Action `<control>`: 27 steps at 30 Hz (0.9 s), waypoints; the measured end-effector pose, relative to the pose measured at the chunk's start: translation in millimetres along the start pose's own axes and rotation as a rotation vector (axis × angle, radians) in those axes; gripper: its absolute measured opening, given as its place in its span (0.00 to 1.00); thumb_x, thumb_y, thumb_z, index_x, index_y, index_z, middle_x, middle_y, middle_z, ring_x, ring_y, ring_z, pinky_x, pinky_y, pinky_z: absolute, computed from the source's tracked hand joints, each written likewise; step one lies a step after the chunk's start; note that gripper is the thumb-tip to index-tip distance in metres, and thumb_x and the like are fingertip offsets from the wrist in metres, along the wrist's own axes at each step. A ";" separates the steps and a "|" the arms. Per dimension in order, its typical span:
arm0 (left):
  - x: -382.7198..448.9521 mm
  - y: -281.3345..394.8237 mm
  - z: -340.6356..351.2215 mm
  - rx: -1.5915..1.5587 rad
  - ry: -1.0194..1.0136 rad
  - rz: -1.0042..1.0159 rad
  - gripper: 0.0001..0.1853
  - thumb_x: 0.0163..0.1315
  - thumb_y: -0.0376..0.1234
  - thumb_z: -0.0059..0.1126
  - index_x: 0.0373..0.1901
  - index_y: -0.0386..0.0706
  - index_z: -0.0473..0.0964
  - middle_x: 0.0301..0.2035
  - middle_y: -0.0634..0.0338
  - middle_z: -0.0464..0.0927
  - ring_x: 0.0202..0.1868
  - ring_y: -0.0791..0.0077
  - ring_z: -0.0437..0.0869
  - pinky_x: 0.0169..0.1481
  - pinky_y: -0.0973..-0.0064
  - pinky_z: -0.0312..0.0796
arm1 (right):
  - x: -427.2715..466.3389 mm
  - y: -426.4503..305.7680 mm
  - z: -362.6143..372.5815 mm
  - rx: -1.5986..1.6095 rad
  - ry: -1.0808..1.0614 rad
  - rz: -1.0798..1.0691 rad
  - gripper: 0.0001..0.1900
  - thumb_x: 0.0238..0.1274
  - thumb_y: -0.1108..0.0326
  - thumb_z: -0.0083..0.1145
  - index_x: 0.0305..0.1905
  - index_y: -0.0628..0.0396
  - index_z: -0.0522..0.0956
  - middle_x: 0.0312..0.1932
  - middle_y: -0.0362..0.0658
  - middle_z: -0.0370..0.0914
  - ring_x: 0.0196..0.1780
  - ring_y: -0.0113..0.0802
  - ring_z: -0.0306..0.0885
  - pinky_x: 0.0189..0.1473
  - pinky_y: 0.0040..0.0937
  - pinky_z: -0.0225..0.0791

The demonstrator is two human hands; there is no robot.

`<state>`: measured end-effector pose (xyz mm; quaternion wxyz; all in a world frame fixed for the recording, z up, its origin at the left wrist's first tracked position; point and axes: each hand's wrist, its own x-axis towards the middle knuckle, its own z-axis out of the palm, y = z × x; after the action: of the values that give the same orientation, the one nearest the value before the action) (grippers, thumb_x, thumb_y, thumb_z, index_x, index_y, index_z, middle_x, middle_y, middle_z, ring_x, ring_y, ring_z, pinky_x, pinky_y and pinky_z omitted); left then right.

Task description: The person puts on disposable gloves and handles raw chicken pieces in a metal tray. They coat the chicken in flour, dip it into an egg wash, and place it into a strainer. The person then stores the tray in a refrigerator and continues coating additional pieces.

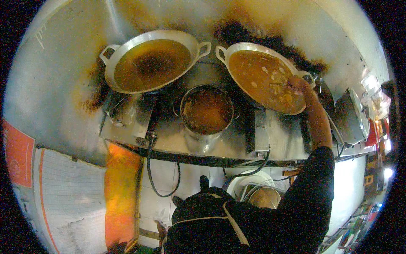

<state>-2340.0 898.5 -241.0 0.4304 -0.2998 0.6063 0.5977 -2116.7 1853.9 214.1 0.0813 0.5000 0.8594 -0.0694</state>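
My right hand [296, 85] is over the right edge of a two-handled metal wok [250, 46], close to its right handle. It grips a thin utensil [279, 84], mostly hidden by the fingers, that reaches over the brown frothy liquid [253, 71]. Pale pieces [273, 75] float there. A second two-handled wok [109, 74], to the left, holds calmer yellow-brown liquid with a dark centre. Between and nearer me stands a round metal pot [206, 133] with reddish-brown contents. My left hand [161, 231] hangs low beside my body, partly hidden; its fingers are unclear.
The metal stove counter [171, 139] carries burners, with black hoses [149, 171] looping below its front edge. Scorched metal wall [304, 19] rises behind. Under the counter sit a white basin [236, 184] and a strainer [265, 197]. A large lidded metal container [352, 117] stands at right.
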 end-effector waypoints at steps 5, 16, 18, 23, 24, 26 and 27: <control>-0.6 3.0 6.2 0.005 -0.001 0.008 0.48 0.59 0.69 0.37 0.73 0.48 0.44 0.68 0.49 0.53 0.60 0.51 0.68 0.47 0.60 0.71 | 26.1 -5.9 32.0 0.065 0.149 0.005 0.11 0.57 0.60 0.56 0.28 0.55 0.79 0.20 0.40 0.74 0.21 0.30 0.70 0.24 0.31 0.65; 9.3 11.4 19.7 0.037 -0.030 0.026 0.48 0.59 0.69 0.37 0.73 0.48 0.45 0.68 0.49 0.53 0.59 0.51 0.68 0.45 0.61 0.71 | 22.8 6.3 43.8 0.279 0.341 0.025 0.11 0.60 0.60 0.52 0.29 0.53 0.79 0.19 0.37 0.72 0.18 0.27 0.66 0.19 0.28 0.60; 11.3 16.2 21.1 0.047 -0.026 0.014 0.49 0.59 0.69 0.37 0.73 0.48 0.45 0.68 0.48 0.53 0.59 0.50 0.69 0.45 0.61 0.71 | 7.6 11.6 43.1 0.363 0.377 0.011 0.11 0.61 0.60 0.51 0.30 0.53 0.79 0.19 0.37 0.71 0.17 0.26 0.65 0.18 0.27 0.59; 20.4 30.1 24.9 0.092 -0.052 0.013 0.49 0.59 0.69 0.37 0.73 0.48 0.45 0.67 0.48 0.54 0.59 0.50 0.69 0.44 0.61 0.71 | -52.5 12.3 33.2 0.668 0.431 -0.050 0.12 0.62 0.60 0.49 0.30 0.53 0.79 0.18 0.35 0.70 0.16 0.25 0.63 0.16 0.26 0.57; 23.0 32.8 25.6 0.097 -0.058 0.017 0.49 0.59 0.69 0.37 0.73 0.48 0.45 0.67 0.48 0.54 0.58 0.50 0.69 0.44 0.62 0.71 | -68.1 9.0 31.1 0.726 0.430 -0.050 0.12 0.62 0.60 0.49 0.31 0.52 0.79 0.18 0.35 0.70 0.15 0.24 0.63 0.15 0.26 0.56; 27.6 37.6 25.5 0.110 -0.074 0.018 0.49 0.59 0.69 0.38 0.73 0.48 0.45 0.67 0.48 0.54 0.58 0.50 0.69 0.44 0.62 0.72 | -97.3 -1.6 26.2 0.774 0.470 -0.087 0.12 0.64 0.60 0.48 0.32 0.52 0.79 0.18 0.34 0.69 0.15 0.22 0.60 0.15 0.24 0.54; 30.5 40.2 25.5 0.119 -0.082 0.021 0.49 0.59 0.69 0.38 0.73 0.48 0.45 0.67 0.48 0.54 0.58 0.50 0.69 0.44 0.62 0.72 | -110.8 -7.9 24.1 0.854 0.462 -0.037 0.11 0.64 0.61 0.48 0.32 0.52 0.80 0.18 0.33 0.69 0.14 0.21 0.60 0.15 0.24 0.53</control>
<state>-2384.9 932.3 -246.9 0.4656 -0.2423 0.6257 0.5771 -2068.0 1751.2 214.0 -0.3254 0.4756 0.7585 -0.3043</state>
